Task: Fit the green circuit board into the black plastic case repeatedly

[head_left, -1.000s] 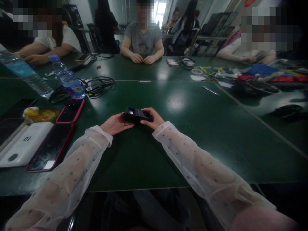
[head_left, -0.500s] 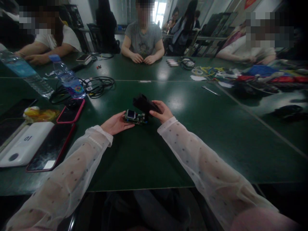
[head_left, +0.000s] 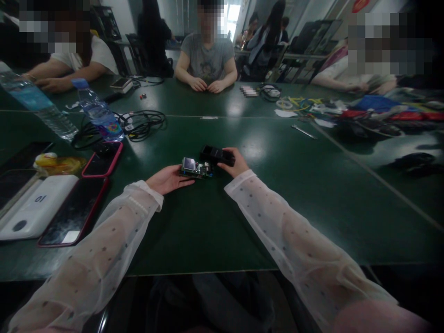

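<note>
In left hand (head_left: 168, 179) I see a circuit board (head_left: 197, 169) gripped; just beside it, right hand (head_left: 237, 162) grips a black casing (head_left: 215, 155).

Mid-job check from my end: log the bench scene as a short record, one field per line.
Left grip: holding green circuit board with small square screen
Right grip: holding black rectangular casing
Layout: casing behind and right of board; contact unclear
Surface: glossy dark green table
Left side: clear plastic bottle with blue cap, pink-edged black phone
Right side: slim silver metal wrench
Opposite: seated person in grey T-shirt
</note>
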Demonstrator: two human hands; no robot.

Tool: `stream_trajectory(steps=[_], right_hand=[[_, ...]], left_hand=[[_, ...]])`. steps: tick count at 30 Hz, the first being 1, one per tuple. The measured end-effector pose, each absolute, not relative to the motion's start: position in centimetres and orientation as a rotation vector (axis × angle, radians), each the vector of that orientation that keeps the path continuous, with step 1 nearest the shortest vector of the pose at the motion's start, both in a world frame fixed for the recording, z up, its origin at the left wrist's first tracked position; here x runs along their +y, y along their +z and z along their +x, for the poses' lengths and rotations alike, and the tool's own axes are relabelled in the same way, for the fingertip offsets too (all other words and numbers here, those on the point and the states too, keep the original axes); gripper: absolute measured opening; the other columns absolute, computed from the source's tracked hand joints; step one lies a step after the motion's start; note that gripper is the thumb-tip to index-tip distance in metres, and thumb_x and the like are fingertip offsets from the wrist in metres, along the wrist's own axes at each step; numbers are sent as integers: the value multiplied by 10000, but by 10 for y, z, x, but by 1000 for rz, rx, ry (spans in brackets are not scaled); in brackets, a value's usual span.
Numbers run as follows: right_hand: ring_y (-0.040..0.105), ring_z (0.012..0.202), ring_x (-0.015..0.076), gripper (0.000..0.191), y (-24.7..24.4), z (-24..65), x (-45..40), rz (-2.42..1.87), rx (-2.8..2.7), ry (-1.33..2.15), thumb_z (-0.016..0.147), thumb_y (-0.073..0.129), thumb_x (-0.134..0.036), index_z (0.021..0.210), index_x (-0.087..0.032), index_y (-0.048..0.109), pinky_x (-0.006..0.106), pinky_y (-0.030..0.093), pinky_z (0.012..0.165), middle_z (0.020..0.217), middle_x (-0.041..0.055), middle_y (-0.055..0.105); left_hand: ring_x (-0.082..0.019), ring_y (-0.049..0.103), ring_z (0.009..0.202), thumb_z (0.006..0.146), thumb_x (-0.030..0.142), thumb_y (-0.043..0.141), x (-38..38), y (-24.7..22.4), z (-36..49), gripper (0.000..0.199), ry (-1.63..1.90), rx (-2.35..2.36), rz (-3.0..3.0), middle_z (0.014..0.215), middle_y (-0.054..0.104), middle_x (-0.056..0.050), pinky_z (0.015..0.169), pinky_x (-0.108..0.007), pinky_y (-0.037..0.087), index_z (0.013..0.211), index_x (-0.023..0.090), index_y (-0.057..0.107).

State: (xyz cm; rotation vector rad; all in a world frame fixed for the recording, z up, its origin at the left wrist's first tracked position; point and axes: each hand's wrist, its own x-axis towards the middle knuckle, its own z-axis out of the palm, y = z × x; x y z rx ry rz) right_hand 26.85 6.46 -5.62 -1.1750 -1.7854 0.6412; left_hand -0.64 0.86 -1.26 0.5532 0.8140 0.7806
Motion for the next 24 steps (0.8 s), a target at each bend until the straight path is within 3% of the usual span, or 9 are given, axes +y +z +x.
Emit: stream_trajectory(steps=[10, 24], right_hand=[[595, 1105, 287, 542, -57, 268, 64, -1233, -1835, 634, 695, 724, -302, 1173, -236, 477, 504, 468, 971, 1155, 86, 597], [548, 1194, 315, 570, -52, 267, 59, -1231, -1920, 581, 741, 698, -307, 1257, -247, 465, 544, 441, 1005, 1246, 107, 565]], left_hand=[[-247, 660, 1060, 951, 129, 433, 8, -10, -6, 304, 814, 850, 573, 1117, 688, -159, 994, -425, 489, 1201, 82, 598], [-273, 643, 1103, 974, 256, 426, 13, -12, -11, 277, 816, 752, 447, 1120, 669, -151, 973, -452, 520, 1176, 127, 564]])
